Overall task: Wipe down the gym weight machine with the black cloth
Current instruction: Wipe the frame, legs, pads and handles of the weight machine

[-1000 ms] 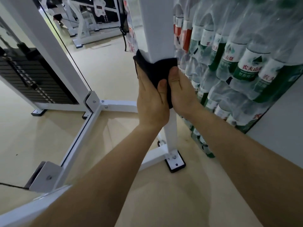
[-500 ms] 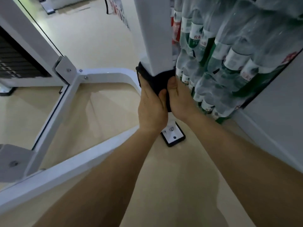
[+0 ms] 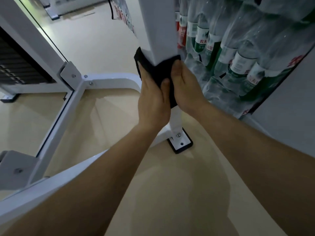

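The black cloth (image 3: pixel 156 72) wraps the lower part of the weight machine's white square metal post (image 3: pixel 158 31). The left hand (image 3: pixel 153 101) and right hand (image 3: pixel 188 89) clasp it there, thumbs on the near face, fingers curled round the cloth. Plastic-wrapped water bottles (image 3: pixel 238 57) stand just beside the post.

Smooth beige floor (image 3: pixel 170 193), white base rails (image 3: pixel 109 81) of the weight machine lying across it, upright's foot plate (image 3: pixel 180 143) with black rim flat on it, shrink-wrapped water bottle packs (image 3: pixel 226 92) at right, black foot (image 3: pixel 10 99) far left
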`<state>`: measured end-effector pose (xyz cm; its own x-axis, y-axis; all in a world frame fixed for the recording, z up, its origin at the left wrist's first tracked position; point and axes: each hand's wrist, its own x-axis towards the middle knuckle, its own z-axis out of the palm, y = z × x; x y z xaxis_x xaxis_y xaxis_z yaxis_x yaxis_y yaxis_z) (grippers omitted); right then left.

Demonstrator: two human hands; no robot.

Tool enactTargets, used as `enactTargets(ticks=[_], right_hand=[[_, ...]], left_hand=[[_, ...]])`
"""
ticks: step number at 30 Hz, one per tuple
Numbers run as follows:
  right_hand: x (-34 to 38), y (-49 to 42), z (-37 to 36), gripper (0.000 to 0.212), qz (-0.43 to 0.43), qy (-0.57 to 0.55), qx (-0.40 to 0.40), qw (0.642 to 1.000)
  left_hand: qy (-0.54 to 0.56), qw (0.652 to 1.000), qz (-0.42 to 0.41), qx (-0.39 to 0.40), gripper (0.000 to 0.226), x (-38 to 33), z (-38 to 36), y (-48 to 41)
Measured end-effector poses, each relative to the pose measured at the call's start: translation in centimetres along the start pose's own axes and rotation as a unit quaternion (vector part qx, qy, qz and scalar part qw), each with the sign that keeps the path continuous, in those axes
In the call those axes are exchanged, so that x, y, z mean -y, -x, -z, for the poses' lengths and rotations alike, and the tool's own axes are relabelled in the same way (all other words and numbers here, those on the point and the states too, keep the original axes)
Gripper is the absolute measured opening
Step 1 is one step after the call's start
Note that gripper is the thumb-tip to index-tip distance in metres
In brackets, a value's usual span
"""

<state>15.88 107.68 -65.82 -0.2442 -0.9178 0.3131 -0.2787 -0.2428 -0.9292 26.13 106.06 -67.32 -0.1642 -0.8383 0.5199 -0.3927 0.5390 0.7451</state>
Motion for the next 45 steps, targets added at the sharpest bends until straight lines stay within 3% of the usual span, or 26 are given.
enactTargets(ticks=[4,15,18,20,22,25,31,33,35,37,42,45], right_hand=[[-2.6,1.1,0.5,0.024,0.018,0.046,0.003,0.999],[-16.0,5.7,-1.6,0.062,-0.132,0.054,0.049,0.989],[-18.2,6.8,-1.8,0.042,-0.168,0.075,0.054,0.981],[-19.9,7.7,-1.9,0.025,-0.196,0.077,0.053,0.976],[-20.9,8.3,-2.2,0.026,-0.212,0.084,0.043,0.973],[-21.9,8.9,-2.3,0.030,-0.231,0.097,0.062,0.966],[-20.4,9.5,-1.0,0.044,-0.295,0.150,0.095,0.939],[-19.2,9.7,-1.4,0.040,-0.300,0.152,0.059,0.940],[-17.8,9.9,-2.2,0.036,-0.303,0.137,0.013,0.943],[-16.2,10.3,-3.0,0.032,-0.317,0.108,-0.030,0.942],[-11.8,14.9,-3.5,0.017,-0.333,0.098,-0.008,0.938],[-8.6,19.9,-2.7,0.028,-0.373,0.076,0.015,0.925]], left_hand=[[-0.032,0.999,0.016,0.026,0.080,1.9,-1.2,1.4],[-0.119,0.975,0.161,0.099,0.087,9.6,-6.7,8.3],[-0.152,0.963,0.181,0.133,0.084,12.0,-8.0,9.8],[-0.210,0.948,0.162,0.174,0.080,13.8,-9.0,10.8],[-0.301,0.925,0.118,0.201,0.077,15.1,-9.4,11.4],[-0.333,0.916,0.095,0.202,0.078,15.7,-9.4,11.6],[-0.296,0.921,0.126,0.219,0.081,13.8,-7.3,11.2],[-0.297,0.924,0.131,0.202,0.065,13.0,-6.4,11.1],[-0.304,0.923,0.132,0.197,0.034,12.0,-5.3,10.9],[-0.303,0.923,0.130,0.199,0.021,10.8,-4.0,11.2],[-0.246,0.915,0.224,0.227,0.030,8.2,0.5,15.2],[-0.230,0.910,0.263,0.224,0.037,5.4,4.5,19.6]])
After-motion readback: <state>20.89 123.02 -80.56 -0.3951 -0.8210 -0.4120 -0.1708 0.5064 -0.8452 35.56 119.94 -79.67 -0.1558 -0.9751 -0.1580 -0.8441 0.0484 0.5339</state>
